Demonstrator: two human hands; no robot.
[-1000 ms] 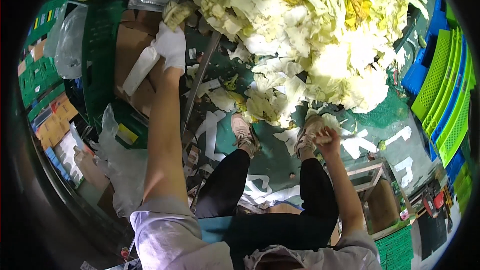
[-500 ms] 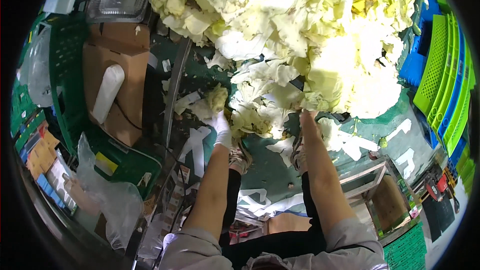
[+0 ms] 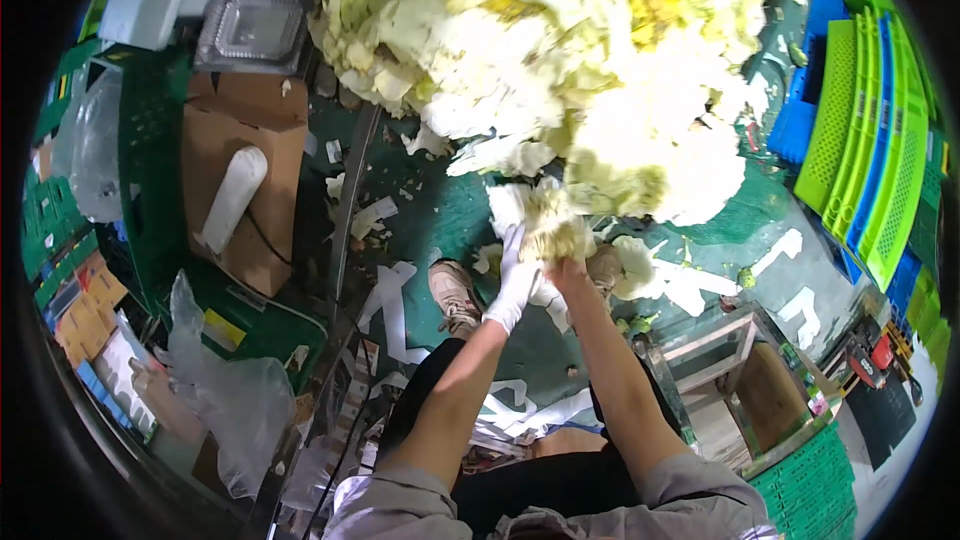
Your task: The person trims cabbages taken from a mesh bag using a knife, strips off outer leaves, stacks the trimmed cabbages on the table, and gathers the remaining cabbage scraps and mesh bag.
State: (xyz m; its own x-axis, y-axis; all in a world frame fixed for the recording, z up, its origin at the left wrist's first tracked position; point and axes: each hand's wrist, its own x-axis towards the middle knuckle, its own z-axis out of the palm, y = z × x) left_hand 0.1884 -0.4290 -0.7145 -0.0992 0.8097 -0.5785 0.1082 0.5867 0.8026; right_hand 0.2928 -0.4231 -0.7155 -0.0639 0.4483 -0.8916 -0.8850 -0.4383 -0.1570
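Note:
Both hands are together low over the green floor, closed around a loose bunch of pale cabbage leaves (image 3: 548, 228). My left hand (image 3: 514, 285) wears a white glove and grips the bunch from the left. On the right side, my right hand (image 3: 568, 276) looks bare and presses against the same leaves, its fingertips hidden behind them. Just beyond rises a big heap of cabbage leaves (image 3: 560, 70), whitish and yellow-green, some browned. My shoe (image 3: 455, 295) stands left of the hands; the other is partly covered by leaves and my right arm.
A metal rail (image 3: 352, 190) runs along the left, beside a green crate (image 3: 145, 170) with a cardboard box (image 3: 275, 165) in it. Clear plastic trays (image 3: 255, 25) lie far left. Lime-green crates (image 3: 850, 120) stand at right, near a wooden-framed stool (image 3: 735, 340). White strips (image 3: 700, 285) litter the floor.
My hands have come together from opposite sides, gathering the loose leaves between them into one bunch. More green floor shows in front of the heap. The view has shifted slightly.

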